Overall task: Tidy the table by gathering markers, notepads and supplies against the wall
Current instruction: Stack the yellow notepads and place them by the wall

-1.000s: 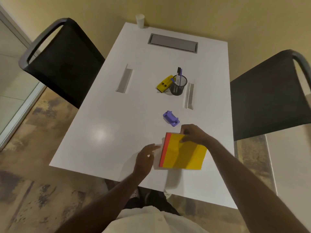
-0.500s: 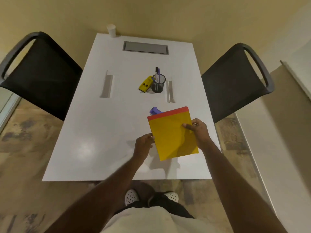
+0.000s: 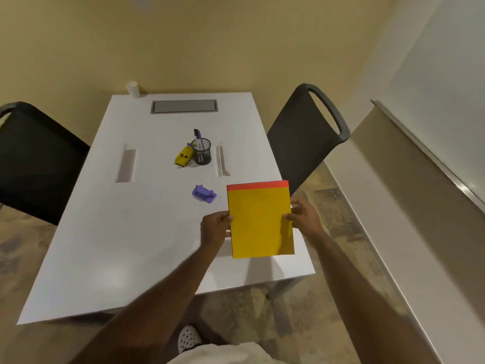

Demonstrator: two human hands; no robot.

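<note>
A yellow notepad point(image 3: 258, 222) with a red top strip is held above the near right part of the white table point(image 3: 110, 232). My left hand point(image 3: 214, 228) grips its left edge and my right hand point(image 3: 304, 218) grips its right edge. A small purple object point(image 3: 204, 193) lies on the table just left of the pad's top. Further back stands a black mesh cup point(image 3: 202, 151) with markers in it, and a yellow object point(image 3: 184, 155) leans beside it.
A white paper cup point(image 3: 132, 88) stands at the far left corner by the wall. A grey cable hatch point(image 3: 184, 106) and two slot flaps point(image 3: 126, 164) are set in the table. Black chairs flank it on the left point(image 3: 34, 164) and right point(image 3: 304, 135).
The notepad has been lifted off the table and turned upright, red strip away from me, and both hands now hold its sides. The view has shifted left and back.
</note>
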